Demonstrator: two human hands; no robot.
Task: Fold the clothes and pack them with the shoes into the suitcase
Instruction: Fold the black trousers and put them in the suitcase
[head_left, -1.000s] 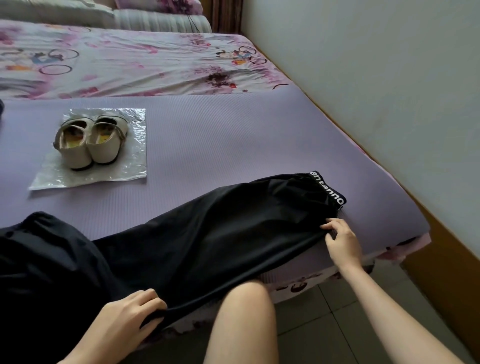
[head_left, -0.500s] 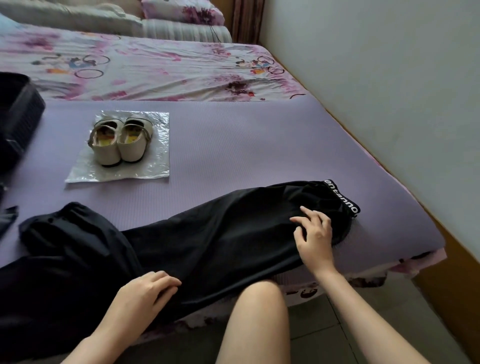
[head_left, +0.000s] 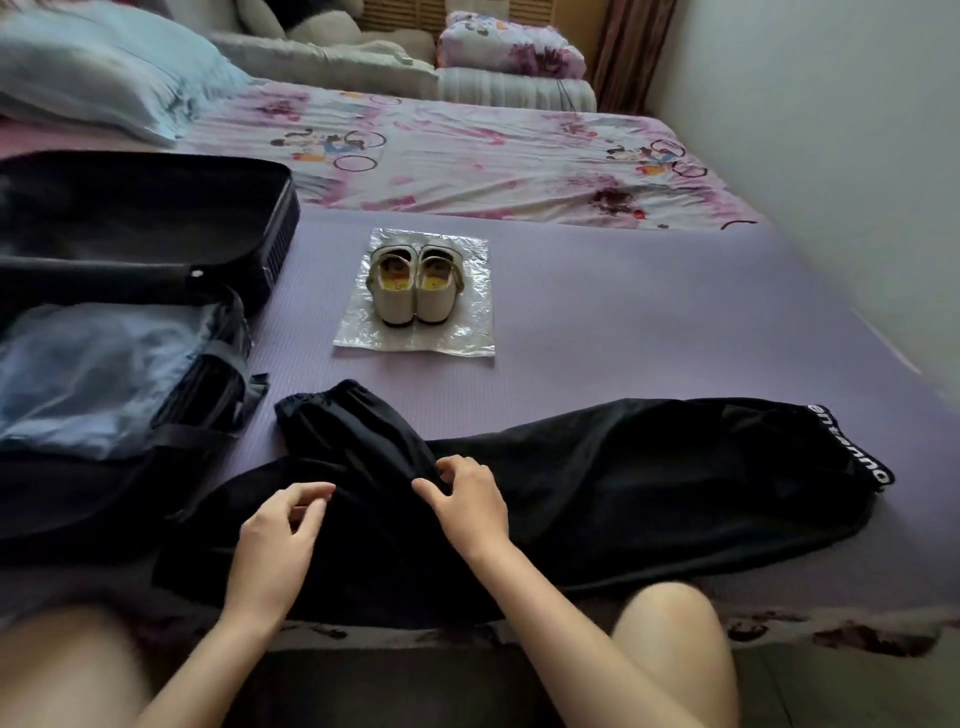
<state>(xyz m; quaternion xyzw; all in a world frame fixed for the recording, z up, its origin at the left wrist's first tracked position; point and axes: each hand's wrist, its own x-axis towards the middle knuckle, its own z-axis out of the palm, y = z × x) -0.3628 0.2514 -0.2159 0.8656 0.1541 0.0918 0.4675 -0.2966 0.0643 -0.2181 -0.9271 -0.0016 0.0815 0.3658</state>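
Purple mat (head_left: 623, 322) covers the near part of a big bed (head_left: 467, 150), and a pale wall (head_left: 831, 130) runs along the right side. On the mat, close to the person, lie the black trousers (head_left: 649, 483). They are stretched out sideways, with the waistband (head_left: 852, 447) and its white letters far to the right and one cuff (head_left: 332, 410) bunched up at the left. They look flat enough to fold, but they are not folded yet. Both hands are over the middle of the trousers, near each other but not touching. The right hand (head_left: 467, 504) has its thumb and curled fingers on a ridge of the cloth and looks to be pinching it, most likely to lay one leg straight over the other. The left hand (head_left: 275, 540) has bent fingers on or just above the cloth; I cannot tell if it holds any. The shoes (head_left: 415, 286) sit side by side on a clear plastic sheet (head_left: 467, 338) farther back on the mat, well apart from the trousers. I think the sheet is there so their soles do not dirty the mat. The suitcase (head_left: 156, 234) lies open at the left, near the cuff, with a blue cloth (head_left: 88, 374) already inside. It is open and close by so folded things can go straight in. The trousers and shoes are not packed yet.
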